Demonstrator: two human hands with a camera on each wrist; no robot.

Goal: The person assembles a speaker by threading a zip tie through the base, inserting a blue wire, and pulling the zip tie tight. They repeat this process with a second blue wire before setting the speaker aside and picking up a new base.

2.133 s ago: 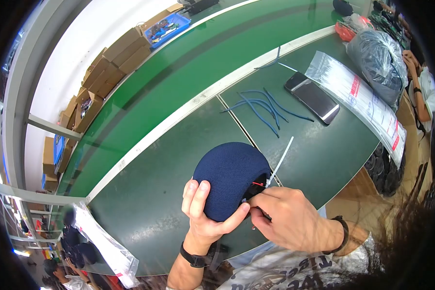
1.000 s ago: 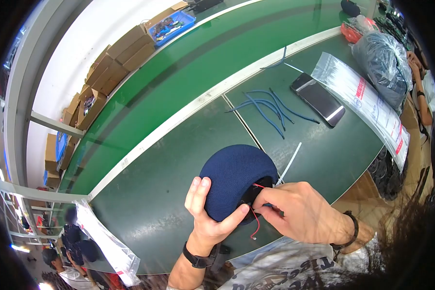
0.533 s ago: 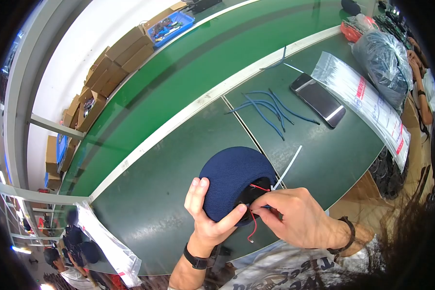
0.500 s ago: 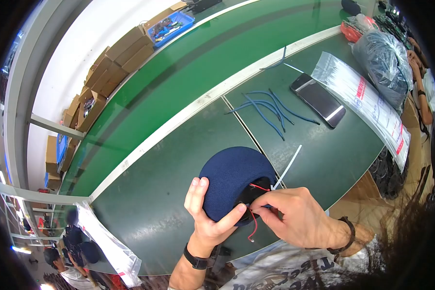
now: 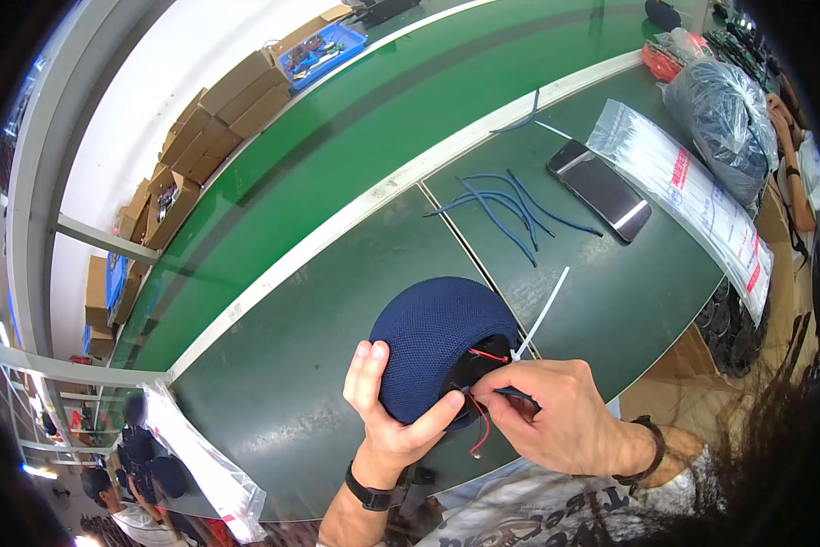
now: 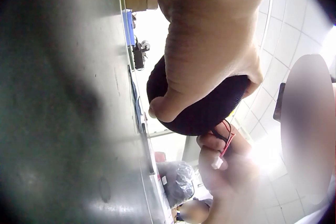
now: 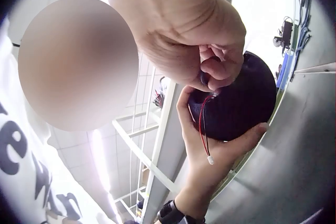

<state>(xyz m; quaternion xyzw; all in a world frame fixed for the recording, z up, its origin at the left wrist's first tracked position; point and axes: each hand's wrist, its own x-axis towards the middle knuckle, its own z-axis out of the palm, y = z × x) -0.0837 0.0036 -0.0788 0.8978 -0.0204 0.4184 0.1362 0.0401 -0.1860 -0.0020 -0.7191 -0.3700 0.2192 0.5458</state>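
My left hand [image 5: 387, 401] grips a round speaker [image 5: 442, 328] covered in navy mesh, fingers spread around its side and thumb at the edge of its dark opening. At that opening my right hand [image 5: 556, 410] pinches a short dark blue cord [image 5: 519, 394] between thumb and forefinger; the cord's far end is hidden. Red and black wires [image 7: 203, 121] hang from the opening and end in a small white connector [image 7: 211, 160]. A white zip tie [image 5: 545, 305] sticks out past the opening's rim, beside my right fingers.
Several blue cords [image 5: 497, 205] lie on the green table [image 5: 291, 365] beyond the speaker. Near them are a black phone [image 5: 602, 190] and a bag of white zip ties [image 5: 679, 182]. Another plastic bag [image 5: 214, 465] lies at the left edge. Cardboard boxes [image 5: 237, 91] line the back.
The red wire has come out and hangs below the opening. My right hand has stayed at the opening, with more of the dark cord showing between its fingers now.
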